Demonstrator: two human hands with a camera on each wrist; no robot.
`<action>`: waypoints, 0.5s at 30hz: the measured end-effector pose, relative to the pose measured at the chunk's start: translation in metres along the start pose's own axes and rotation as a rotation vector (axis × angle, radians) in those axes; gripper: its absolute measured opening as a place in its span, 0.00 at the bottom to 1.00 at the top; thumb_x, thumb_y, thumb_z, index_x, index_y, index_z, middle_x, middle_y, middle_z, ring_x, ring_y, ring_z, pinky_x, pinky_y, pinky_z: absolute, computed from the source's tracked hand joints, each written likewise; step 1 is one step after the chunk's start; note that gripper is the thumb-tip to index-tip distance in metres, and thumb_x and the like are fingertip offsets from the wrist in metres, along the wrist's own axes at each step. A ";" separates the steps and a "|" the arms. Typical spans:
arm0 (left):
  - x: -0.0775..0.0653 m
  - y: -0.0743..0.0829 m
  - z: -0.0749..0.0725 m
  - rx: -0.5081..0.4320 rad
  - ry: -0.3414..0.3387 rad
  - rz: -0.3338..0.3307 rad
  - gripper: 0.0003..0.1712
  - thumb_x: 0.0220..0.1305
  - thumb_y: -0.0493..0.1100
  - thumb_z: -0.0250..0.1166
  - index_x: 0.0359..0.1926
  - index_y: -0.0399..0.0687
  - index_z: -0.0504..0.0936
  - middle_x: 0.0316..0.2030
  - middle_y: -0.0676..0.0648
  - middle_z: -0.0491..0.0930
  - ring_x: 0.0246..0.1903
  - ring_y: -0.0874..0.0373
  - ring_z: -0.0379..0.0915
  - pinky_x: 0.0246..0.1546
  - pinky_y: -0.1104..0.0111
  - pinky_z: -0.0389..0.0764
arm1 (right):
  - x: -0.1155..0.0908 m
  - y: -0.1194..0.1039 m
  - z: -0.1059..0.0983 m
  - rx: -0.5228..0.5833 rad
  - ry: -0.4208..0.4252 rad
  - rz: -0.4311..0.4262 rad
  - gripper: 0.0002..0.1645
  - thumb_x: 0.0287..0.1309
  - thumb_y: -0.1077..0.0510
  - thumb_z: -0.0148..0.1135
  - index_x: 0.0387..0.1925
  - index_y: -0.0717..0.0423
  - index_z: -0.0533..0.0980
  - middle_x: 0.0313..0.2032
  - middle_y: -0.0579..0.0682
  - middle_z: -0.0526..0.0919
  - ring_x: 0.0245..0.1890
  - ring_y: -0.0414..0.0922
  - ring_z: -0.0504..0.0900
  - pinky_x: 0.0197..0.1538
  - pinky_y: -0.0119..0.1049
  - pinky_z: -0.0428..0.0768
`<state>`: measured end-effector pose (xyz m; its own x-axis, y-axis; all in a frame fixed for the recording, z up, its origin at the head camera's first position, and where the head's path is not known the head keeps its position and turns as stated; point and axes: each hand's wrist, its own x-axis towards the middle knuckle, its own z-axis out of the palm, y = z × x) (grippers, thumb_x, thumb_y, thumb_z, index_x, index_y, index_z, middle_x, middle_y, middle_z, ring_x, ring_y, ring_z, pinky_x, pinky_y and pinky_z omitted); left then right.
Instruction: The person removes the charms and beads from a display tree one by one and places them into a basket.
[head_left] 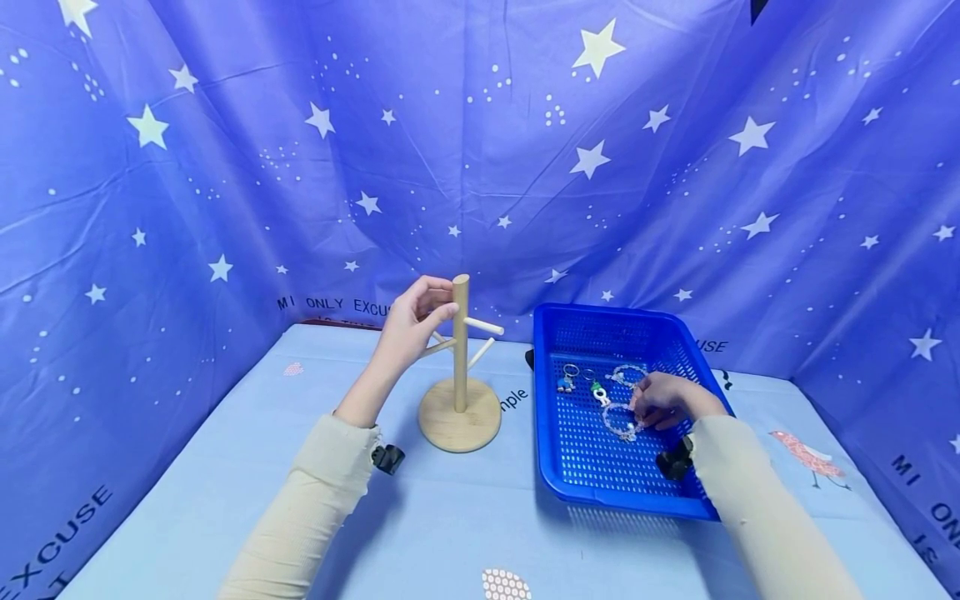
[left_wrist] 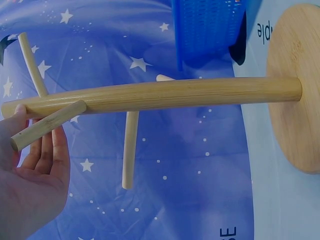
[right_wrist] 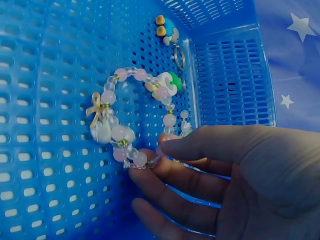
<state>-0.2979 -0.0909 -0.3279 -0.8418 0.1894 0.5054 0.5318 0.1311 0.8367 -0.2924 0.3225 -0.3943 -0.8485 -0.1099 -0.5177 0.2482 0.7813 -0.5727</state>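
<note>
A wooden stand (head_left: 461, 367) with several side pegs and a round base stands upright on the table. My left hand (head_left: 411, 325) holds its post near the top, thumb on one side and fingers behind, as the left wrist view also shows. Inside the blue basket (head_left: 551, 483), my right hand (head_left: 671, 398) pinches a beaded bracelet (right_wrist: 108, 97) between thumb and fingers. The bracelet has pink and clear beads and a gold bow charm. Farther back lie another beaded bracelet (head_left: 617, 374), a green-and-white keychain (head_left: 600, 396) and a blue figure keychain (head_left: 566, 383).
The basket's perforated walls surround my right hand. A light blue cloth (head_left: 225, 475) covers the table, and a blue star-printed curtain (head_left: 420, 150) hangs behind and at both sides. A small dark object (head_left: 530, 358) shows beside the basket's left wall.
</note>
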 end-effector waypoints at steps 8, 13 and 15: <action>-0.001 0.001 0.000 0.001 0.002 -0.003 0.15 0.68 0.34 0.63 0.54 0.33 0.76 0.49 0.31 0.83 0.44 0.57 0.82 0.49 0.70 0.85 | -0.003 -0.002 0.001 0.011 0.034 0.021 0.06 0.63 0.67 0.55 0.39 0.65 0.76 0.31 0.55 0.84 0.32 0.47 0.84 0.39 0.43 0.87; -0.001 0.001 0.000 -0.002 0.005 -0.002 0.15 0.68 0.34 0.63 0.54 0.33 0.76 0.48 0.32 0.83 0.44 0.56 0.82 0.49 0.72 0.85 | -0.005 -0.004 0.000 -0.006 0.040 0.026 0.05 0.61 0.69 0.54 0.38 0.66 0.75 0.29 0.54 0.82 0.29 0.46 0.83 0.38 0.42 0.88; 0.000 0.001 0.001 -0.002 0.006 -0.001 0.15 0.68 0.34 0.63 0.54 0.33 0.76 0.48 0.32 0.83 0.45 0.54 0.82 0.49 0.72 0.85 | -0.005 -0.005 0.000 -0.018 0.042 0.024 0.05 0.60 0.70 0.54 0.38 0.67 0.75 0.28 0.54 0.82 0.28 0.45 0.82 0.37 0.41 0.88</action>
<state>-0.2968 -0.0903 -0.3273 -0.8426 0.1838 0.5062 0.5312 0.1295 0.8373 -0.2890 0.3192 -0.3887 -0.8612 -0.0659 -0.5039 0.2604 0.7943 -0.5488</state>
